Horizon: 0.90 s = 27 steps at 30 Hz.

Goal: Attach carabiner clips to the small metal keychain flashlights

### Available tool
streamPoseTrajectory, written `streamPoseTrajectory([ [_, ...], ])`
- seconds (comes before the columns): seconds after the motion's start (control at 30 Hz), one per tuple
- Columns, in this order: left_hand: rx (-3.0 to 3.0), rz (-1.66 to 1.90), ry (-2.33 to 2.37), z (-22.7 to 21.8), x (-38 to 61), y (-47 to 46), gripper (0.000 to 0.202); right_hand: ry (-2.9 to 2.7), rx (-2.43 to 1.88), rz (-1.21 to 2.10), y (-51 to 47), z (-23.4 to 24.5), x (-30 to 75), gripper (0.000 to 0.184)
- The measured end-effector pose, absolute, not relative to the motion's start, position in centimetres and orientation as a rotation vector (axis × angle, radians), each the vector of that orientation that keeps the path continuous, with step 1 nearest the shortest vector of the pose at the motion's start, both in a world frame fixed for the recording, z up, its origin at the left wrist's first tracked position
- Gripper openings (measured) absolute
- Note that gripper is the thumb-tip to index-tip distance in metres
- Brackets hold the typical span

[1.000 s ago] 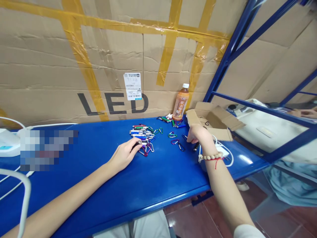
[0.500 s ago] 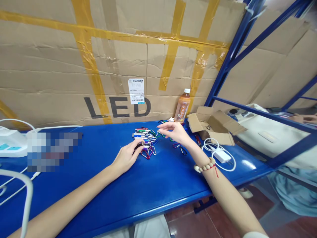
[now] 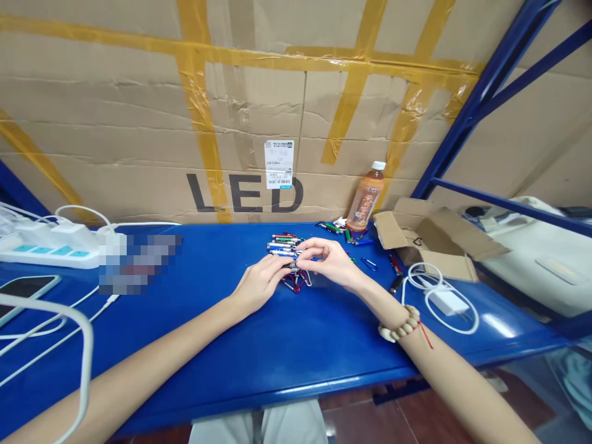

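Observation:
My left hand (image 3: 261, 282) is closed, with thumb and fingertips pinching a small dark keychain flashlight (image 3: 292, 265), mostly hidden by the fingers. Against its right end, my right hand (image 3: 333, 264) has its thumb and fingers drawn together in a pinch. Beneath and behind both hands lies a row of keychain flashlights (image 3: 279, 246) in red, green, silver and blue. Red and purple carabiner clips (image 3: 295, 283) stick out at the row's near end. More green and blue keychain flashlights (image 3: 331, 227) lie loose beyond my right hand.
An orange drink bottle (image 3: 365, 198) stands at the back by a large taped carton (image 3: 250, 111). On the right are an open small box (image 3: 444, 262) and a white charger (image 3: 446, 301) with coiled cable. A power strip (image 3: 50, 250) and a phone (image 3: 28, 288) lie left on the blue table (image 3: 222, 364).
My right hand has come in to meet the left at the dark keychain flashlight; before, it hovered apart. The view has shifted, so everything appears farther right.

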<state>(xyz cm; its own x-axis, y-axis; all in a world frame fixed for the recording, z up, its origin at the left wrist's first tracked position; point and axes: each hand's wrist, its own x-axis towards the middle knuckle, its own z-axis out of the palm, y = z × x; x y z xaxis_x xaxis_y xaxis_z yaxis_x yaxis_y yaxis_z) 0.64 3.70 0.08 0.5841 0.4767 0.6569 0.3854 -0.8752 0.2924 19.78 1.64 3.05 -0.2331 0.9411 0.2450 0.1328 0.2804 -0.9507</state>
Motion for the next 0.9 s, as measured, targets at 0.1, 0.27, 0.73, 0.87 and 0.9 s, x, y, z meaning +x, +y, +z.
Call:
streamPoseTrajectory([
  [0.1,2.712,1.139,0.702,0.1,0.6,3.6,0.026,-1.584,-1.076,1.149,1.7,3.1,19.9,0.035],
  [0.27,2.759,1.144,0.631,0.0,0.4,3.6,0.027,-1.476,-1.180,1.223,1.9,2.5,19.6,0.041],
  [0.73,2.579,1.040,1.045,-0.4,0.5,4.2,0.034,-1.827,-0.941,0.335,1.8,2.0,19.3,0.016],
  [0.87,2.600,1.033,1.010,-0.1,0.5,4.0,0.034,-1.840,-0.877,0.343,1.9,1.8,19.3,0.013],
  [0.9,2.615,1.017,0.994,0.0,0.5,4.0,0.034,-1.842,-0.852,0.382,2.0,1.7,19.3,0.014],
])
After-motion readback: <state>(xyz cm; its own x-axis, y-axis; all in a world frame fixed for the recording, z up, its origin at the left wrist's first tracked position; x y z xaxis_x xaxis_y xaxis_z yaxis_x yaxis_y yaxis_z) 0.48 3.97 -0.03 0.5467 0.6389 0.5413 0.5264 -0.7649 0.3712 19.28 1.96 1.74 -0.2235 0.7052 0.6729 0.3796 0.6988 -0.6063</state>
